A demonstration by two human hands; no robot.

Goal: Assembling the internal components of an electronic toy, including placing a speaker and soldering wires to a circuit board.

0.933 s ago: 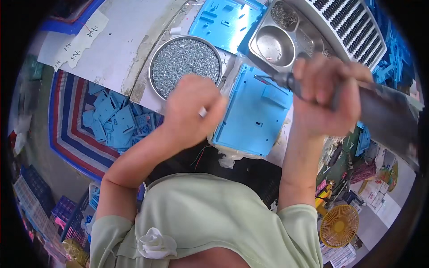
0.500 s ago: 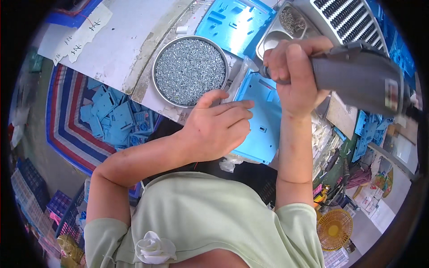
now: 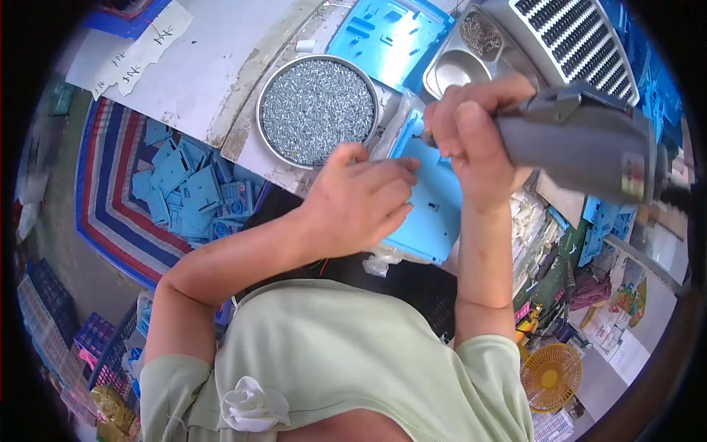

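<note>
My right hand [image 3: 475, 140] is wrapped round a dark grey electric screwdriver [image 3: 582, 140], held nearly level with its body out to the right. Its narrow tip points left, at the upper left part of a light blue plastic panel [image 3: 431, 214]. Whether the tip touches the panel I cannot tell. Over the panel's left edge is my left hand [image 3: 357, 199], fingers curled in and thumb raised; anything inside them is hidden. Just beyond that hand stands a round metal dish [image 3: 259, 118] full of small silvery screws [image 3: 317, 110].
Behind the panel lies another blue plastic shell [image 3: 390, 37], beside a metal compartment tray [image 3: 456, 70] with small parts. A white rack [image 3: 582, 37] of black pieces stands at the far right. On the left, a striped bag [image 3: 110, 184] holds blue parts [image 3: 195, 195]. Clear plastic wrap [image 3: 383, 259] sticks out under the panel.
The screwdriver and my right hand have come slightly left and nearer, its tip lower along the panel's left side. My left hand has shifted a little away from me.
</note>
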